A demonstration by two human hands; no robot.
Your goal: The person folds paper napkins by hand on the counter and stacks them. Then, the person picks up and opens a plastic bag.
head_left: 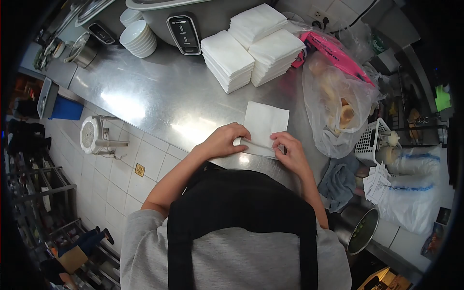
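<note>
A white paper napkin (pixel 267 122) lies on the steel counter (pixel 159 92) close to its front edge. My left hand (pixel 227 140) is closed on the napkin's lower left part, thumb and fingers at a raised fold. At its lower right corner, my right hand (pixel 290 149) pinches the napkin between thumb and fingers. The lower edge is bent up between both hands. Behind the napkin stand tall stacks of folded white napkins (pixel 228 60), grouped side by side.
White bowls (pixel 138 39) are stacked at the back left near a grey appliance (pixel 183 34). Right of the napkin lies a clear plastic bag (pixel 338 104) with bread-like pieces. A grey cloth (pixel 338 179), a white basket (pixel 372 140) and a metal pot (pixel 360 229) stand further right.
</note>
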